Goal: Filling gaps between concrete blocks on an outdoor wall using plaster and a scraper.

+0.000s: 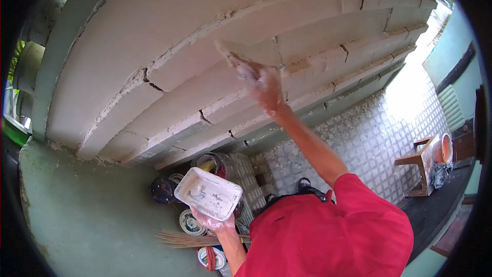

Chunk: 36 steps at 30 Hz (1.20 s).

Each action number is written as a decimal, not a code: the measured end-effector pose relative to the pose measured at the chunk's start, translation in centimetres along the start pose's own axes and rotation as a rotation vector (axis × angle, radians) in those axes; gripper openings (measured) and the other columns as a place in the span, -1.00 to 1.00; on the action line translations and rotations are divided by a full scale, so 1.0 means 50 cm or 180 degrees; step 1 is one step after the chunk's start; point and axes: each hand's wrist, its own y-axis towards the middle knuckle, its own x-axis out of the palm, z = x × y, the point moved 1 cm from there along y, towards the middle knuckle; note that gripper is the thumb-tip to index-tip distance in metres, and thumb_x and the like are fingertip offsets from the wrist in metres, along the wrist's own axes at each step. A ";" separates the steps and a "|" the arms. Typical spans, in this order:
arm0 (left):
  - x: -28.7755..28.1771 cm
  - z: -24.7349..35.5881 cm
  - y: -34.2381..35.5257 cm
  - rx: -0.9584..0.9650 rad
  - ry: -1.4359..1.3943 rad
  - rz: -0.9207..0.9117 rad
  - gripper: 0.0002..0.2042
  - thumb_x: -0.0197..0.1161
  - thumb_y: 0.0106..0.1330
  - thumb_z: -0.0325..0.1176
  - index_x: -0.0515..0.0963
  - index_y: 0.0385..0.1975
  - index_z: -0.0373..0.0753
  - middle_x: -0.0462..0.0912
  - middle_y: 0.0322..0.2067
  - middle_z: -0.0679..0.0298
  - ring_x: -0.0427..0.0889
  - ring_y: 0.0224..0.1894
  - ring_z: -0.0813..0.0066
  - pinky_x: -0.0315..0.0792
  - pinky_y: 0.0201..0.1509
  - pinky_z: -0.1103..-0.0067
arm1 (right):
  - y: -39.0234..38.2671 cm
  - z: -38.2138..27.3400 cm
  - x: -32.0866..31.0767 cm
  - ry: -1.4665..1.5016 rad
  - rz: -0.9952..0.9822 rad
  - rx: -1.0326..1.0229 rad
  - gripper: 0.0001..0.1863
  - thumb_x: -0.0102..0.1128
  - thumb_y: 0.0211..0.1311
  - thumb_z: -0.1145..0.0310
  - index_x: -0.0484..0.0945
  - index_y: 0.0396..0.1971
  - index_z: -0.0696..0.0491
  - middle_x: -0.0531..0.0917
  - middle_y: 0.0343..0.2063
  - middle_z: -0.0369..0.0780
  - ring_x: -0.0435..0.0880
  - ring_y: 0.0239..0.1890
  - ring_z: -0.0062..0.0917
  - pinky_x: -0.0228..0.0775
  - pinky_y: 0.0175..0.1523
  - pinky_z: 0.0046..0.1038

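Two hands are working by the cracked, stepped wall (128, 41): the left hand (211, 221) is holding a white plastic tray (207, 195), messy with pale paste, fingers bending under the near edge, and the right hand (267, 90) is squeezing a blurry tool (234, 60), fingers nearly closed around it, with its tip pointing at the wall. Holding the tray level would be keeping the paste in, and light, even strokes would be leaving fewer bumps.
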 end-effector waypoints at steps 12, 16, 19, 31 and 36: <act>-0.025 -0.020 -0.023 -0.0013 -0.0163 0.0134 -0.38 0.11 0.25 0.07 0.29 0.27 -0.08 0.40 0.21 0.24 0.38 0.23 0.12 0.28 0.27 0.04 | 0.137 0.113 -0.355 0.0165 0.1385 0.0615 -0.63 0.14 0.27 0.37 0.53 0.03 0.24 0.65 -0.10 -0.19 0.59 -0.13 -0.65 0.50 -0.03 -0.54; -0.046 -0.017 -0.035 0.0128 -0.0261 0.0335 -0.37 0.09 0.25 0.08 0.27 0.28 -0.07 0.38 0.23 0.24 0.37 0.24 0.12 0.27 0.28 0.06 | 0.166 0.137 -0.361 0.0598 0.1491 0.0640 -0.63 0.14 0.27 0.37 0.53 0.01 0.26 0.64 -0.13 -0.19 0.59 -0.18 -0.64 0.56 -0.09 -0.49; -0.050 -0.016 -0.032 0.0203 -0.0275 0.0398 -0.37 0.09 0.24 0.09 0.27 0.28 -0.07 0.37 0.23 0.24 0.36 0.24 0.12 0.26 0.29 0.07 | 0.142 0.115 -0.303 0.0317 0.1321 0.0705 -0.66 0.12 0.26 0.39 0.55 -0.01 0.23 0.64 -0.12 -0.21 0.60 -0.18 -0.63 0.58 -0.10 -0.46; -0.006 -0.006 -0.011 0.0089 -0.0193 0.0011 -0.37 0.10 0.25 0.07 0.28 0.27 -0.10 0.38 0.23 0.23 0.36 0.24 0.09 0.25 0.29 0.03 | 0.038 -0.017 0.006 -0.0711 0.0254 -0.0407 -0.52 -0.06 -0.02 0.60 0.55 -0.01 0.16 0.61 -0.11 0.04 0.63 -0.06 -0.16 0.45 0.07 -0.25; -0.019 -0.002 -0.014 0.0112 -0.0238 0.0007 -0.37 0.12 0.25 0.06 0.28 0.28 -0.11 0.37 0.24 0.22 0.34 0.26 0.10 0.25 0.29 0.03 | 0.001 0.028 -0.105 -0.0527 -0.0288 -0.0916 -0.48 0.03 -0.06 0.65 0.55 0.01 0.14 0.60 -0.02 -0.04 0.59 0.03 -0.13 0.45 0.13 -0.30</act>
